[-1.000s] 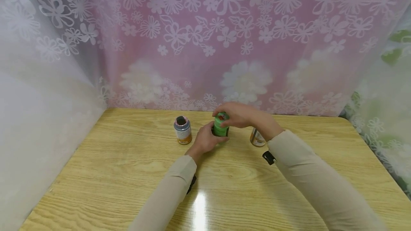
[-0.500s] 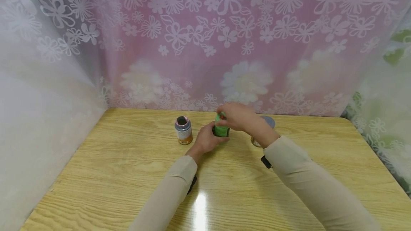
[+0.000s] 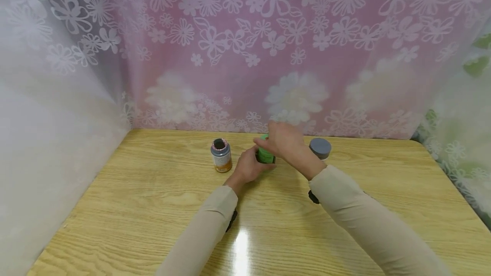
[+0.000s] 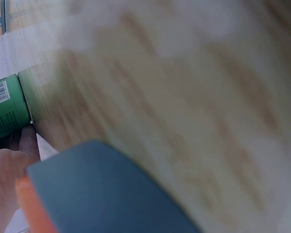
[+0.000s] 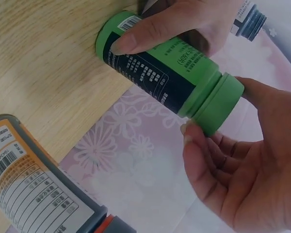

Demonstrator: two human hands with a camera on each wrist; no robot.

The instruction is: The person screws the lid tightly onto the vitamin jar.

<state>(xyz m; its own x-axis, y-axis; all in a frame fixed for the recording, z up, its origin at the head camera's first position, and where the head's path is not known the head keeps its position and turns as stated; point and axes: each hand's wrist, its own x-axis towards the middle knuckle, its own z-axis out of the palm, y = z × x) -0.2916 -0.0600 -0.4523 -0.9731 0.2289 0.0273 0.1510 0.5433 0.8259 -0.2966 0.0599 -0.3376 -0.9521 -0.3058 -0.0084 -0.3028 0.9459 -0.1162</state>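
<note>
A green bottle [image 3: 265, 155] with a dark label stands upright on the table, near its back edge. My left hand [image 3: 248, 165] grips its body from the left, the thumb lying across the label in the right wrist view. At the top, my right hand [image 5: 262, 165] holds the green cap [image 5: 223, 104] between thumb and fingers. The cap sits on the neck, with a narrow groove showing beneath it. From the head, the right hand [image 3: 285, 139] covers most of the cap. In the left wrist view only the lower part of the green bottle [image 4: 7, 107] shows.
To the left stands an uncapped bottle [image 3: 221, 159] with a white and orange label. Behind my right wrist is a bottle with a grey lid [image 3: 320, 147]. A flowered pink curtain [image 3: 230, 54] hangs behind the table [image 3: 153, 208].
My right hand has turned at the cap, its knuckles rising and its forearm shifting left. The grey lid on the right has come into view. My left hand keeps its grip.
</note>
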